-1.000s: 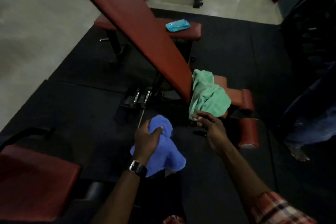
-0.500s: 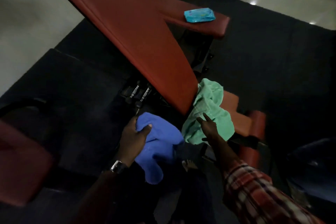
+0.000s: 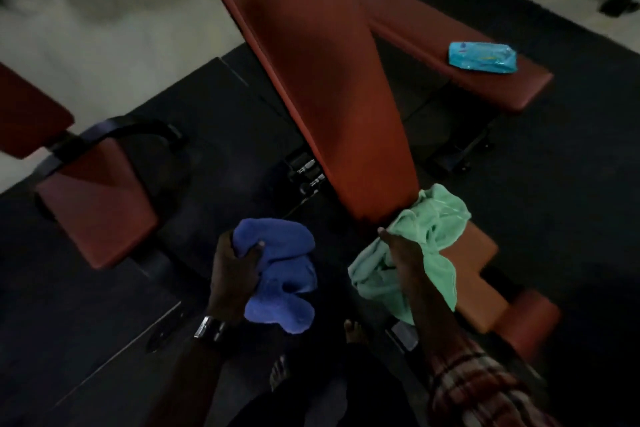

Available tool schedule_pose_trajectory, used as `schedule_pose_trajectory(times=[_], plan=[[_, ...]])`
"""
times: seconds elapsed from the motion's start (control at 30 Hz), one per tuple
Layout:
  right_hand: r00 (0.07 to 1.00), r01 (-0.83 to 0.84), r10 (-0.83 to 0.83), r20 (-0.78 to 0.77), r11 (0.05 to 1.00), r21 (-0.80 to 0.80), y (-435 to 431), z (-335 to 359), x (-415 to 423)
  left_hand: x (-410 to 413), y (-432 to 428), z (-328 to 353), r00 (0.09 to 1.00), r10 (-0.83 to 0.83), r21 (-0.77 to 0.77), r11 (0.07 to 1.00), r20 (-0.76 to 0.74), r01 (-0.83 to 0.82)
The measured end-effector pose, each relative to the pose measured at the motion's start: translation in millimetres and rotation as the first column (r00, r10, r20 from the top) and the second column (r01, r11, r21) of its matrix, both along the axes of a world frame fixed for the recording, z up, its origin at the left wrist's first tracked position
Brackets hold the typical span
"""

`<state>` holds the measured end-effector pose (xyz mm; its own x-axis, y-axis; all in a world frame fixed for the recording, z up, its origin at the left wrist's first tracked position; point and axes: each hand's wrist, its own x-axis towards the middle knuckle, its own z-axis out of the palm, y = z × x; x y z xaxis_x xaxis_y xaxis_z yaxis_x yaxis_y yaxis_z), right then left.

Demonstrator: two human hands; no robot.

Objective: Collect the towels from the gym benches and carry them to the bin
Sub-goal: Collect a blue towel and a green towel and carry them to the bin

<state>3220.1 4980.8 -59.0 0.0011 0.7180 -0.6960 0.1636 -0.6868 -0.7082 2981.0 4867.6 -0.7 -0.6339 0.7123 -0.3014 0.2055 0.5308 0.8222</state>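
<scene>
Presently, left hand (image 3: pixel 232 274): grips bunched blue towel (image 3: pixel 280 274), held above the floor.
Right hand (image 3: pixel 401 253): fingers clutch green towel (image 3: pixel 436 218) on red worktop (image 3: pixel 474 253) seat.
Handling: likely soft, light, floppy; grab mid-bundle.

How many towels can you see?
2. The blue towel is gripped in the left hand; the green towel lies on the bench seat, gripped by the right hand. More may be out of view.

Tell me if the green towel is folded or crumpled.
Crumpled, not folded: the green towel lies in a wrinkled heap on the seat, gathered around the right hand.
</scene>
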Motion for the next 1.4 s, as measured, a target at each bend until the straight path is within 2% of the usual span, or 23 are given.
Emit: schedule_pose_trajectory(times=[0.07,0.13,0.23,0.33,0.43,0.57,0.63,0.67,0.7,0.77,0.83,0.9,0.97,1.03,1.1,1.17,1.2,1.23,1.3,1.4], plan=[[0.998,-0.032,0.033,-0.051,0.999,0.017,-3.3,16.0,-11.8,-4.9,-21.6,12.0,0.999,0.043,0.090,0.995,-0.001,-0.043],[0.993,0.005,-0.002,-0.117,1.000,0.025,-7.0,32.5,-30.3,-13.9,-39.9,20.6,0.998,0.061,0.125,0.990,-0.016,-0.059],[0.945,-0.027,0.040,-0.324,0.999,0.046,-25.1,60.9,-69.8,-25.3,-66.7,27.0,0.998,0.055,0.060,0.997,-0.041,-0.052],[0.863,-0.148,0.165,-0.477,0.986,0.074,-60.4,99.9,-112.7,-24.9,-98.9,34.7,0.999,0.035,0.038,0.999,-0.010,-0.035],[0.706,-0.317,0.325,-0.629,0.939,0.129,-115.9,151.9,-153.9,-26.9,-147.7,45.0,0.997,-0.025,0.150,0.989,0.079,0.013],[0.471,-0.430,0.406,-0.783,0.881,0.198,-198.8,205.4,-197.7,-35.9,-206.8,54.0,0.991,-0.025,0.244,0.970,0.131,-0.008],[0.349,-0.491,0.446,-0.824,0.836,0.245,-250.5,225.1,-220.8,-48.5,-245.9,66.4,0.982,0.049,0.233,0.968,0.183,-0.092],[0.303,-0.504,0.452,-0.839,0.823,0.262,-269.4,230.0,-229.4,-55.9,-261.0,72.4,0.984,0.117,0.226,0.963,0.132,-0.145],[0.259,-0.514,0.469,-0.844,0.807,0.290,-294.1,236.9,-241.1,-65.3,-285.3,83.2,0.969,0.220,0.219,0.946,0.110,-0.240],[0.248,-0.512,0.506,-0.826,0.793,0.331,-329.4,240.8,-262.3,-81.4,-330.2,101.6,0.926,0.364,0.301,0.877,0.096,-0.376],[0.288,-0.495,0.551,-0.783,0.786,0.371,-359.4,239.0,-283.9,-96.4,-376.9,117.2,0.894,0.447,0.362,0.830,0.027,-0.425],[0.348,-0.503,0.645,-0.680,0.741,0.445,-390.3,231.8,-305.4,-109.6,-423.0,128.2,0.852,0.523,0.391,0.779,0.026,-0.490],[0.333,-0.576,0.786,-0.520,0.607,0.548,-426.7,224.6,-330.5,-123.9,-465.5,139.7,0.814,0.580,0.425,0.736,0.005,-0.527],[0.217,-0.683,0.900,-0.377,0.416,0.601,-470.1,218.8,-359.9,-141.3,-507.1,144.8,0.763,0.646,0.430,0.684,0.019,-0.589],[0.126,-0.740,0.958,-0.258,0.264,0.618,-504.8,211.1,-386.2,-159.0,-538.0,144.0,0.722,0.692,0.395,0.663,0.001,-0.636],[0.047,-0.753,0.994,-0.101,0.101,0.650,-539.5,204.8,-416.2,-178.1,-568.9,141.7,0.675,0.734,0.337,0.656,-0.078,-0.675],[0.007,-0.760,0.998,-0.070,0.050,0.648,-561.6,199.5,-436.8,-190.0,-589.4,139.9,0.631,0.768,0.312,0.629,-0.107,-0.712],[-0.019,-0.767,0.996,-0.090,0.043,0.640,-585.6,194.1,-458.4,-202.7,-612.2,138.1,0.586,0.802,0.289,0.591,-0.114,-0.753],[-0.014,-0.785,0.985,-0.169,0.094,0.612,-622.8,186.2,-495.9,-221.5,-650.0,140.7,0.533,0.843,0.262,0.533,-0.078,-0.805],[-0.038,-0.838,0.960,-0.278,0.121,0.532,-687.2,180.5,-555.1,-251.9,-713.6,150.3,0.447,0.894,0.258,0.441,-0.040,-0.860]])
